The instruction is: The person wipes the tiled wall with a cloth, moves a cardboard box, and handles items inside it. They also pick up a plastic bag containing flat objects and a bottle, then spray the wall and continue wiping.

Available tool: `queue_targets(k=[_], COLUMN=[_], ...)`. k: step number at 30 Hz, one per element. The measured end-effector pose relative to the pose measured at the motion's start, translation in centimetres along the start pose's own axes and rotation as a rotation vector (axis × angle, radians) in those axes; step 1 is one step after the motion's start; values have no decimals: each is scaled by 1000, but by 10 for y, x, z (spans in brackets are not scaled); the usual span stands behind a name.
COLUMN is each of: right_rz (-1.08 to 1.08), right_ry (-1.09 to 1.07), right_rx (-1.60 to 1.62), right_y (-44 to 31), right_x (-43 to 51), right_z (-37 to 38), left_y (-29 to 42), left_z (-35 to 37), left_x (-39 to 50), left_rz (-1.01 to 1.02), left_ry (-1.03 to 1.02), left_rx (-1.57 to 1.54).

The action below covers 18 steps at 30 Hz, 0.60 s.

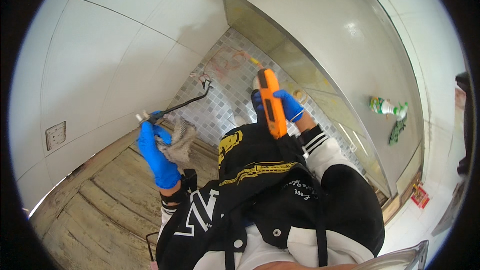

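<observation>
My left hand [152, 142], in a blue rubber glove, grips one end of a thin black rod or stiff cord [183, 105] with white tips at that end. The far end bends towards the floor. A grey-beige rag [182, 140] hangs against the same hand; whether the fingers hold it cannot be told. My right hand [288, 105], also blue-gloved, is closed around an orange handheld device [273, 105] with black parts, slightly blurred. A yellow connector [255, 61] on a thin reddish cable [238, 53] shows beyond its top end.
A stainless-steel counter [337, 26] runs along the right, carrying a green-and-white spray bottle [386, 107] and a dark green cloth [397, 131]. White wall panels [108, 56] with a socket [56, 135] stand left. Mosaic tiles [221, 101] and worn wooden boards [112, 202] lie below.
</observation>
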State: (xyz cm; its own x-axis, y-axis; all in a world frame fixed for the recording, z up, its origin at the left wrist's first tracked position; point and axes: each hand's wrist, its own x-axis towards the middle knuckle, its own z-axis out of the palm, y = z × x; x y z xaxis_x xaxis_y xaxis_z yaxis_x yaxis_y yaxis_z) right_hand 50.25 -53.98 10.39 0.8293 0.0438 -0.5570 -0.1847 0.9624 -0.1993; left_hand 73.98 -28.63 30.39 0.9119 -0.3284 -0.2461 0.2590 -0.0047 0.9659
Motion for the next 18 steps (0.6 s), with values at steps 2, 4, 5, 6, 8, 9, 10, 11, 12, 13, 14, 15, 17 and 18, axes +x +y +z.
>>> queue_targets(k=[2,4,5,6,8,9,10,11,12,13,14,15,17,18], right_rz=[-44,-89,-80,-116,-275,-323,-303,-304,-343,-365,-356,-341,-266,-255], right_ry=[-20,-90,-175,-158,-136,-151,-136,-65,-43,-47,-64,-96,-167,-148], right_rx=[62,127,164,177,165,159,206,174,101,24,-78,-178,-292,-436], right_y=[45,70,75,79,74,69,62,53,44,34,21,10,-5,-12], right_x=[-17,-27,-31,-33,-38,-41,-45,-51,-56,-61,-70,-81,-103,-118], right_z=[16,27,29,30,29,29,30,33,38,45,54,63,83,91], left_y=[-20,-37,-45,-52,-64,-70,-75,-82,-90,-98,-108,-119,-142,-155], left_z=[5,13,16,18,18,17,13,12,10,9,9,9,5,8], left_x=[-20,-45,-59,-73,-101,-113,-124,-136,-148,-159,-171,-185,-209,-225], left_rz=[-109,-110,-124,-186,-311,-320,-324,-366,-344,-350,-346,-345,-344,-316], left_ry=[22,-188,-259,-332,-433,-462,-488,-479,-513,-548,-570,-578,-596,-568], left_rx=[-63,57,146,99,19,10,-2,-1,15,-1,0,0,139,161])
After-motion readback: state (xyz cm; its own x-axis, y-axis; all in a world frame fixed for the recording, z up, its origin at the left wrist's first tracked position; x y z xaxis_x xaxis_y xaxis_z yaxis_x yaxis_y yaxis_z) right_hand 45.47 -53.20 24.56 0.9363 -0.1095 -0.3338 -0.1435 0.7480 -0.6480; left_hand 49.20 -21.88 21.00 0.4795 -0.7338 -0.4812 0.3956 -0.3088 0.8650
